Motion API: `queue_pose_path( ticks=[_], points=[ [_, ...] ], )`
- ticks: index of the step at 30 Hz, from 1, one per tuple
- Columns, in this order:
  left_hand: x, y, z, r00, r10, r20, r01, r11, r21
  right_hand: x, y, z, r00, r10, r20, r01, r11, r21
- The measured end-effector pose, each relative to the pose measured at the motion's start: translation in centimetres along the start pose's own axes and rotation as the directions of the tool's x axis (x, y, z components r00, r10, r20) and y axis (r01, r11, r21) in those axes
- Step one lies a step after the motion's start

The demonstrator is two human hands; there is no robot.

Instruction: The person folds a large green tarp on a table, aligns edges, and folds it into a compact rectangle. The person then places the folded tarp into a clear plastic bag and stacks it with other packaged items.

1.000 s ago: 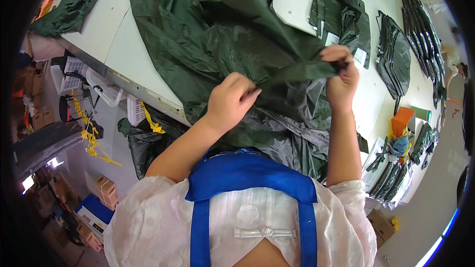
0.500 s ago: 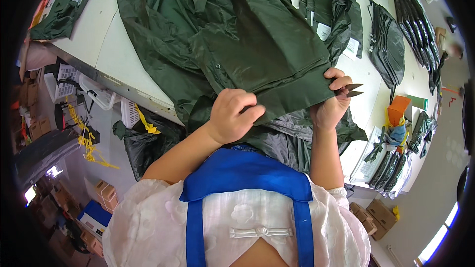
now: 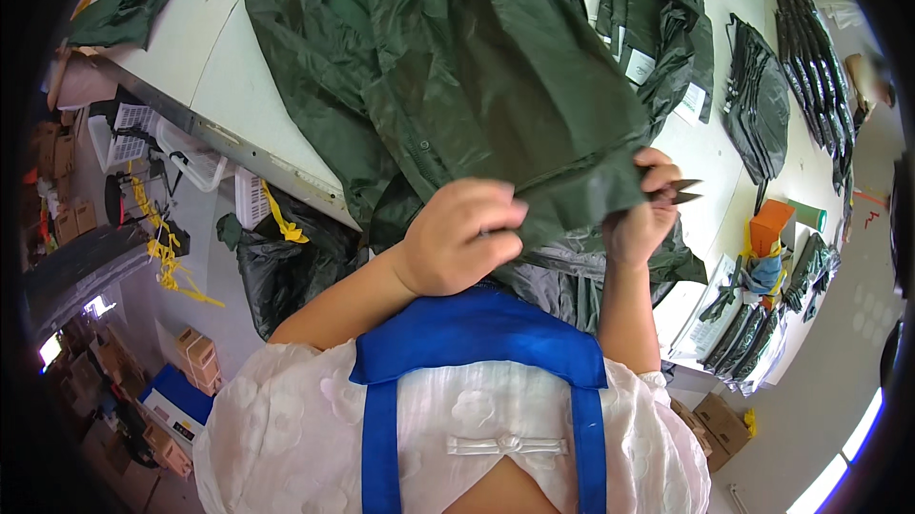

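Observation:
A dark green waterproof jacket [image 3: 486, 85] lies spread across the table before me, its hem toward my body. My right hand [image 3: 643, 219] is closed at the hem's right corner, around a pair of small thread snips [image 3: 682, 193] whose dark blades point right. Its fingers also seem to pinch the corner of the jacket. My left hand [image 3: 462, 238] hovers at the near edge of the hem, fingers curled and blurred by motion; whether it grips any cloth I cannot tell. Below the hem, more dark, shiny fabric [image 3: 553, 281] hangs in folds against my blue apron [image 3: 477, 338].
Another dark green garment with white tags [image 3: 691, 47] lies right of the jacket. Black folded pouches [image 3: 758, 104] and packed stacks [image 3: 810, 57] line the far right. An orange box [image 3: 770, 226] stands nearer. White baskets [image 3: 191, 163] sit below the table's left edge.
My left hand has shifted a little right and toward me, away from its earlier place on the hem. My right hand keeps the snips, and the hem corner has blurred with movement.

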State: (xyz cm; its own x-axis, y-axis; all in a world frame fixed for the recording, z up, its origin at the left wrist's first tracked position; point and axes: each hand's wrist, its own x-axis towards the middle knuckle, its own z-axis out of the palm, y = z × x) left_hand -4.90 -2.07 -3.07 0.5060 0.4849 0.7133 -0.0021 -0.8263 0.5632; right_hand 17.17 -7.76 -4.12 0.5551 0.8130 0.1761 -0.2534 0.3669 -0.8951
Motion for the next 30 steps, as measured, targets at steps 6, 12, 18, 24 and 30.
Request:
queue_pose_path(
  ticks=[6,12,18,24,30],
  points=[
    [-3.0,-4.8,-1.8,0.370,-0.928,-0.045,0.790,0.339,-0.510,8.3,-0.2,-1.7,0.967,0.247,0.067,-0.208,0.910,-0.358],
    [-1.5,-4.9,-2.9,0.866,-0.474,-0.158,0.481,0.705,0.521,19.8,6.0,-12.1,0.848,0.307,-0.431,-0.517,0.653,-0.553],
    [2.6,-5.5,1.7,0.828,-0.398,0.394,0.133,0.823,0.552,22.6,5.6,-11.4,0.817,0.306,-0.489,-0.493,0.810,-0.318],
    [5.6,-8.0,1.6,0.793,-0.548,0.265,0.514,0.836,0.192,9.6,-1.7,-1.0,0.922,0.186,0.341,0.106,0.723,-0.682],
    [7.5,-7.9,2.7,0.538,-0.825,0.173,0.447,0.105,-0.889,-0.9,-3.0,-0.2,0.662,0.554,0.505,-0.024,0.688,-0.725]
  ],
)
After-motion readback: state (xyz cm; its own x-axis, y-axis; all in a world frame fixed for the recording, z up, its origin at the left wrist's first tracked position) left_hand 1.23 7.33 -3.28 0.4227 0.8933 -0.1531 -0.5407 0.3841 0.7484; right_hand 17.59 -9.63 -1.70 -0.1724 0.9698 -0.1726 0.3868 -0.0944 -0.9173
